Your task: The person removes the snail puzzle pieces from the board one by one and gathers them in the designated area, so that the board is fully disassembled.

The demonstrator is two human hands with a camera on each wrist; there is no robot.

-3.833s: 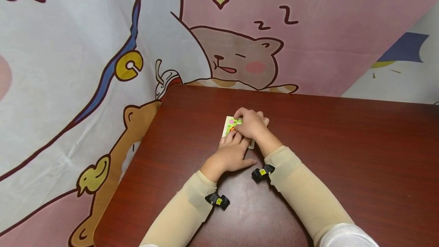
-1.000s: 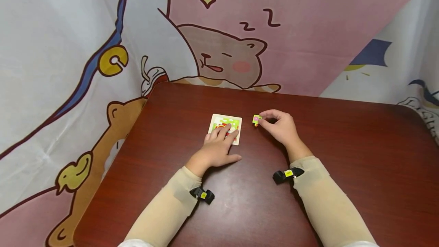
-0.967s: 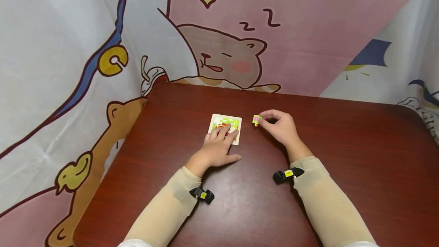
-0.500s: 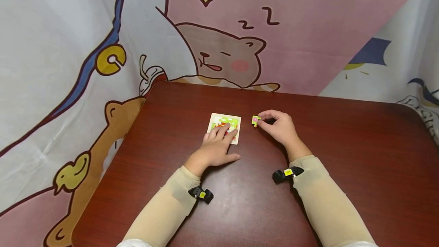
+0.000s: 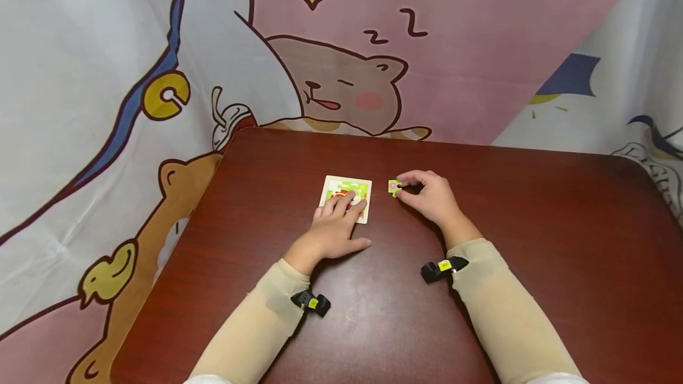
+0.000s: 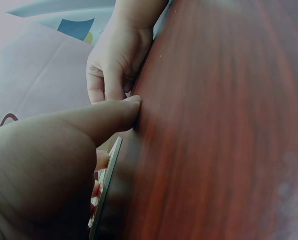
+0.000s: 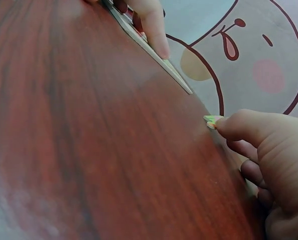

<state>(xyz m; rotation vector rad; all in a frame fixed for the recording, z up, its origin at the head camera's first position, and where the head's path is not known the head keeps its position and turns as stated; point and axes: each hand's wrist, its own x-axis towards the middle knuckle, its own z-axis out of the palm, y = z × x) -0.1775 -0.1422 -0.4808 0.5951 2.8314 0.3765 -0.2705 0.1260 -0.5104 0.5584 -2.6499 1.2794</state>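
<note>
A small square jigsaw puzzle board (image 5: 369, 185) with a pale frame and green, red and white pieces lies on the table. My left hand (image 5: 333, 236) rests on its near part with fingers spread, hiding much of the picture. To the right of the board, my right hand (image 5: 432, 197) pinches a green puzzle piece (image 5: 393, 187) with a pink flower between thumb and forefinger. The same puzzle piece (image 7: 211, 121) shows edge-on at the fingertips in the right wrist view. In the left wrist view, the board (image 6: 106, 182) is seen from its side, under my fingers.
The brown wooden table (image 5: 395, 313) has rounded far corners. A cartoon-printed cloth (image 5: 341, 93) hangs behind and to the left of it. Each forearm wears a black wrist strap; the left strap (image 5: 311, 302) and right strap (image 5: 444, 266) carry yellow tags.
Earlier both hands were over the board; the right hand has since moved right, now holding the puzzle piece. In the last second the piece has turned slightly; the left hand stays on the board.
</note>
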